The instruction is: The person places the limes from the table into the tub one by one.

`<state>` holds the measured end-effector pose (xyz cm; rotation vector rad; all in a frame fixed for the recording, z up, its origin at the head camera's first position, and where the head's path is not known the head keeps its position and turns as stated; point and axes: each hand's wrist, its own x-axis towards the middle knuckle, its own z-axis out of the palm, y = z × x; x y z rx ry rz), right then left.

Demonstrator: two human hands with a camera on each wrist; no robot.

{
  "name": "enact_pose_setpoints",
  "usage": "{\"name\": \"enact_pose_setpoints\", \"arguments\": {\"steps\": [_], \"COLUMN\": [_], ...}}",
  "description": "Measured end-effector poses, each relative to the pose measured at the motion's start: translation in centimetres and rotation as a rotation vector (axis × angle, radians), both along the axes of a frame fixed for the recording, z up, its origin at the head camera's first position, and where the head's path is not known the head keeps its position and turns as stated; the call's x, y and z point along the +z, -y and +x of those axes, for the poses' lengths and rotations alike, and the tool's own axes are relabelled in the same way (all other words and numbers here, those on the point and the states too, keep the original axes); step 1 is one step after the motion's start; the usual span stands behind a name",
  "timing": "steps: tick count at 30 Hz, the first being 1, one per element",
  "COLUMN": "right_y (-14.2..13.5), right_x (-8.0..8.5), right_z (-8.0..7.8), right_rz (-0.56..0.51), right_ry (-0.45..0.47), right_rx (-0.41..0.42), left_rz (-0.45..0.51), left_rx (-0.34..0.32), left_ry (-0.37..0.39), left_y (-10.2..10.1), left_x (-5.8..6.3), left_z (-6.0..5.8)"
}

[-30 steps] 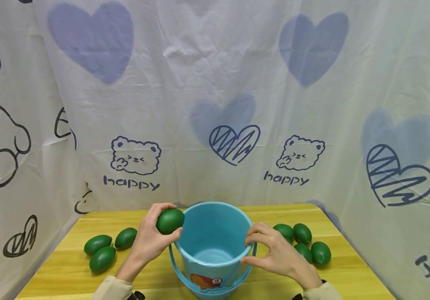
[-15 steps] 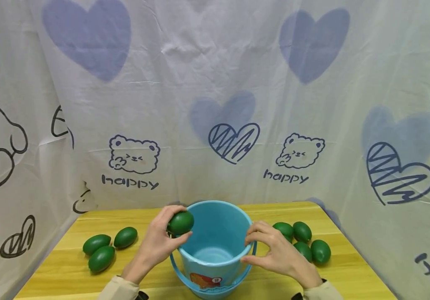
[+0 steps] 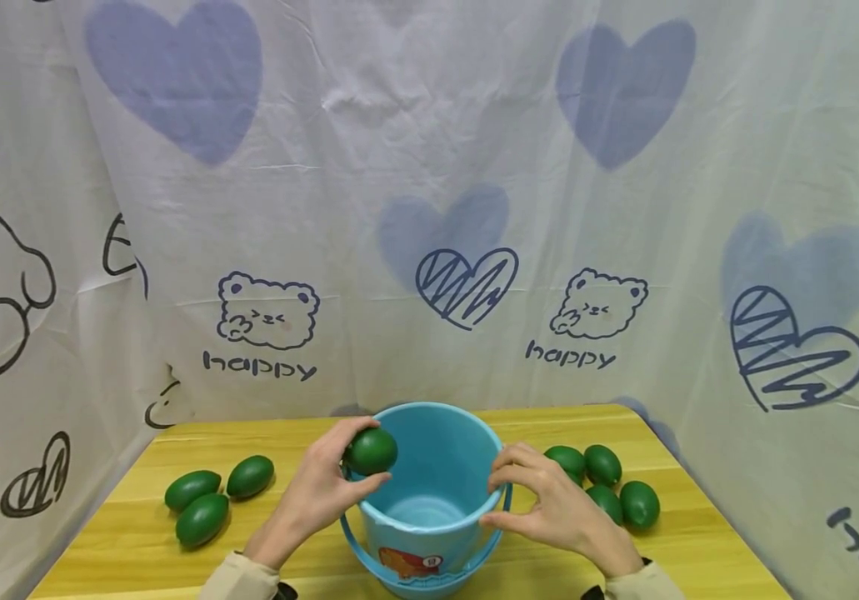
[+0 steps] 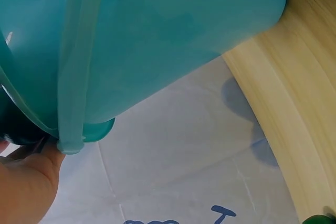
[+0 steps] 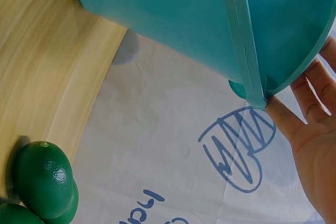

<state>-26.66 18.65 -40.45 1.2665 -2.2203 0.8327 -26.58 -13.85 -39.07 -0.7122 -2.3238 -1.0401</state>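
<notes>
One lime (image 3: 372, 451) at bucket (image 3: 440, 462) rim

Dark green, oval, smooth, it sits grasped in the left hand (image 3: 320, 485); the right hand (image 3: 541, 504) grips the blue bucket's opposite rim. On the counter (image 3: 125, 542), three limes (image 3: 202, 520) lie left, four limes (image 3: 640, 505) right.

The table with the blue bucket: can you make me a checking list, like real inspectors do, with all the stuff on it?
Surface: wood-grain table, yellowish.
Job's things: blue bucket, upright, handle hanging down in front; one held green fruit at its left rim; three green fruits on the left, at least four green fruits on the right.
Clutter: nothing seen.
Hands: left hand holds the fruit; right hand holds the bucket's rim.
Cables: nothing seen.
Surroundings: pale curtain with hearts, bears and "happy".
</notes>
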Motion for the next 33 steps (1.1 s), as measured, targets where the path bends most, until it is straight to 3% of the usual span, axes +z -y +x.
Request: {"name": "enact_pose_setpoints", "arguments": {"steps": [18,25,33], "right_y": [0.00,-0.01,0.02], "right_x": [0.13,0.06,-0.03], "right_z": [0.04,0.17,0.03], "right_rz": [-0.019,-0.013,-0.019], "right_ry": [0.004,0.046,0.022], "right_rx": [0.008,-0.008,0.020], "left_rz": [-0.077,-0.061,-0.059], "left_rx": [-0.011,-0.022,-0.056], "left_ry": [0.107,0.110,0.107], "left_y": [0.00,0.03,0.10], "left_x": [0.67,0.59,0.38], "left_z": [-0.24,-0.19,-0.13]}}
